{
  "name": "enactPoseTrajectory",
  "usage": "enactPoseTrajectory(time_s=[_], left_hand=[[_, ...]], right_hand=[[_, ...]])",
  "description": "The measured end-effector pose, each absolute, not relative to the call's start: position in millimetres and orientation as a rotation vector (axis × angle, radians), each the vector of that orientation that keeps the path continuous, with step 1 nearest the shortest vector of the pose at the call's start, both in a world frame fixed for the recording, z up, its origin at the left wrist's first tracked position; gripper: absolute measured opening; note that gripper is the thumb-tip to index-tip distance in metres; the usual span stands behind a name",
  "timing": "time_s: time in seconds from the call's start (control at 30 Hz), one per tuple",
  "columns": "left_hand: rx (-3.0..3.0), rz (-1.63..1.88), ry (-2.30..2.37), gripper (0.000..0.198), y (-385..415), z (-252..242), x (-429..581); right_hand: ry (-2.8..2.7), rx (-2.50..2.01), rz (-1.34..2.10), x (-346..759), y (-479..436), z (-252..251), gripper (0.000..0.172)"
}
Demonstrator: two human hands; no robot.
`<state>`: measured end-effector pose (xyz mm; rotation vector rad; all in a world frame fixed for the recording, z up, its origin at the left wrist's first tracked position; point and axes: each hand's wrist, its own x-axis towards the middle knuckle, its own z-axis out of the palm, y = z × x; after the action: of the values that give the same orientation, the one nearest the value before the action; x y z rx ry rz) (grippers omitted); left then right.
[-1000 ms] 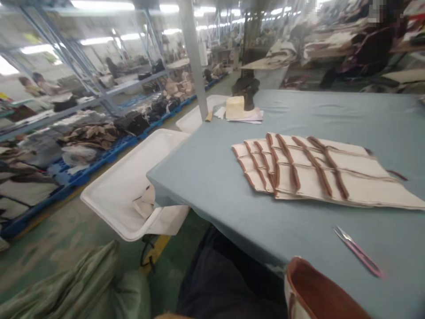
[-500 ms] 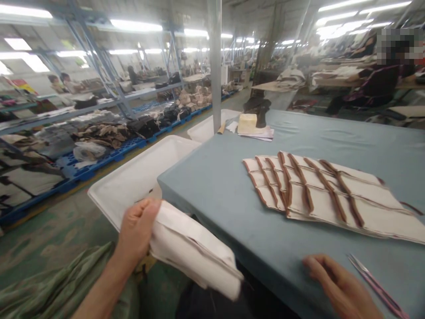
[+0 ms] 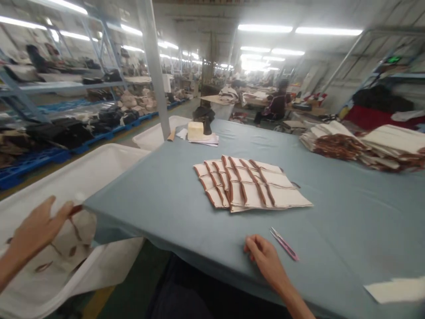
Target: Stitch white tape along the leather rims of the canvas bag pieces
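My left hand (image 3: 41, 228) is over a white plastic bin (image 3: 113, 155) at the left, fingers apart. Off-white fabric pieces with brown edging (image 3: 81, 223) lie in the bin just below it; a brown edge is close to the thumb, and I cannot tell whether they touch. On the blue-covered table (image 3: 159, 186), my right hand (image 3: 262, 250) rests near the front edge with its fingers curled in and nothing showing in them. Pink-handled thread snips (image 3: 285, 244) lie just right of it. Beyond is an overlapping row of cream fabric pieces with brown binding (image 3: 252, 184).
Stacks of cream and brown pieces (image 3: 335, 139) stand at the table's right rear. A pale yellow block (image 3: 195, 131) sits on papers by a metal post (image 3: 156, 71). A cream scrap (image 3: 398, 290) lies at lower right. Behind, a person (image 3: 277, 104) sits.
My left hand has moved left from the table corner to the bin and let go of the folded cream fabric piece. My right hand stays beside the snips. The view has turned right.
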<state>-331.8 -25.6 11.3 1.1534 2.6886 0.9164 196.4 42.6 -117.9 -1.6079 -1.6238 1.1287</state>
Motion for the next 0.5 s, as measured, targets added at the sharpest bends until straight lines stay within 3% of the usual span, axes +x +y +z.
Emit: enactPoseTrajectory(time_s=[0.13, 0.3, 0.5], left_hand=[[1.04, 1.102, 2.241, 0.061, 14.6, -43.4, -248.7], [0.919, 0.998, 1.682, 0.033, 90.9, -84.2, -120.7], [0.843, 0.841, 1.572, 0.037, 167.1, -85.9, -56.7]], right_hand=[[-1.634, -1.609, 1.139, 194.6, 43.5, -125.8, 0.048], [-1.612, -1.642, 1.084, 191.5, 43.0, -128.5, 0.044], [-1.489, -1.633, 1.199, 188.3, 53.3, -128.9, 0.037]])
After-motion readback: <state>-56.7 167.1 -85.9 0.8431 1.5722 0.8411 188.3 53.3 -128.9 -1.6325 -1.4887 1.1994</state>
